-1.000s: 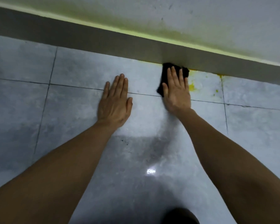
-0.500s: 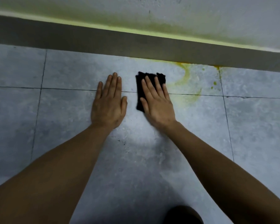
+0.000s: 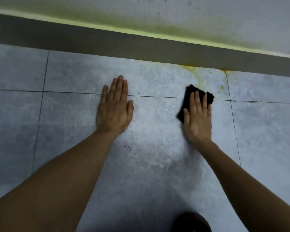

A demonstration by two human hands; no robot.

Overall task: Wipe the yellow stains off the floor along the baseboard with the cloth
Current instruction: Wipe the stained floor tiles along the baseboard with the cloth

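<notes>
Along the baseboard [image 3: 141, 46], mid-wipe, job judged partly done.

On the grey floor [image 3: 74, 114]: right hand [image 3: 197, 119] flat, fingers spread, pressing the black cloth [image 3: 188, 94] onto the tile just short of the yellow stains [image 3: 199, 77]; left hand [image 3: 115, 109] flat and empty, braced well apart. Left to clear: a pale smear running down from the baseboard, a darker line at its foot, a few specks [image 3: 222, 87] beside the cloth.

Two hands, left hand [image 3: 114, 113] and right hand [image 3: 197, 121], one black cloth [image 3: 188, 96], one baseboard [image 3: 141, 47].
</notes>
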